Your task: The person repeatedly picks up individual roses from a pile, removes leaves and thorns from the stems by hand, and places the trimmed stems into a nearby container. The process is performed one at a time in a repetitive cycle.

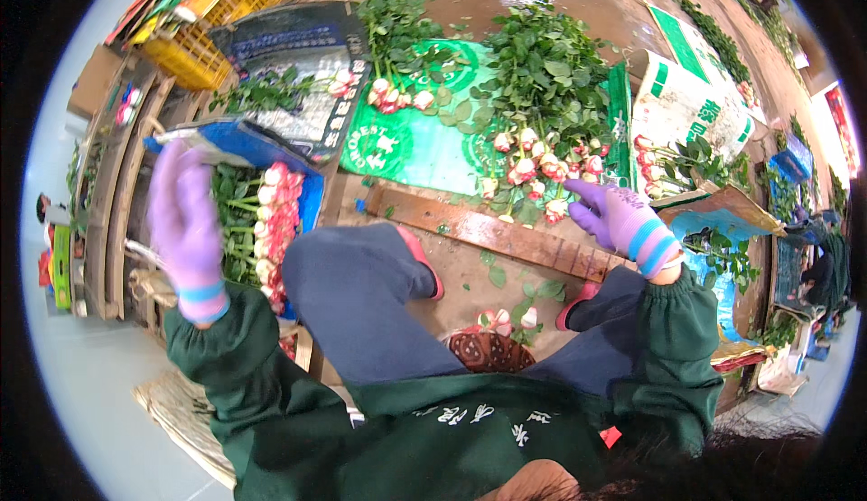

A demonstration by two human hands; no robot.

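Note:
My left hand, in a lilac knit glove and blurred, is raised with fingers extended and nothing visible in it. It is beside a row of red-and-white roses lying on their sides, in front of a folded blue sheet. My right hand, gloved alike, has thumb and fingers apart and holds nothing that I can see. Its fingertips are close to the heads of a large pile of pink-and-white roses; contact is unclear. That pile's leafy stems point away from me over a green printed sack.
A wooden board with marked lines lies before my feet. A smaller rose bunch and a single rose lie farther off. Yellow crates stand back left. White sacks and more roses are at right.

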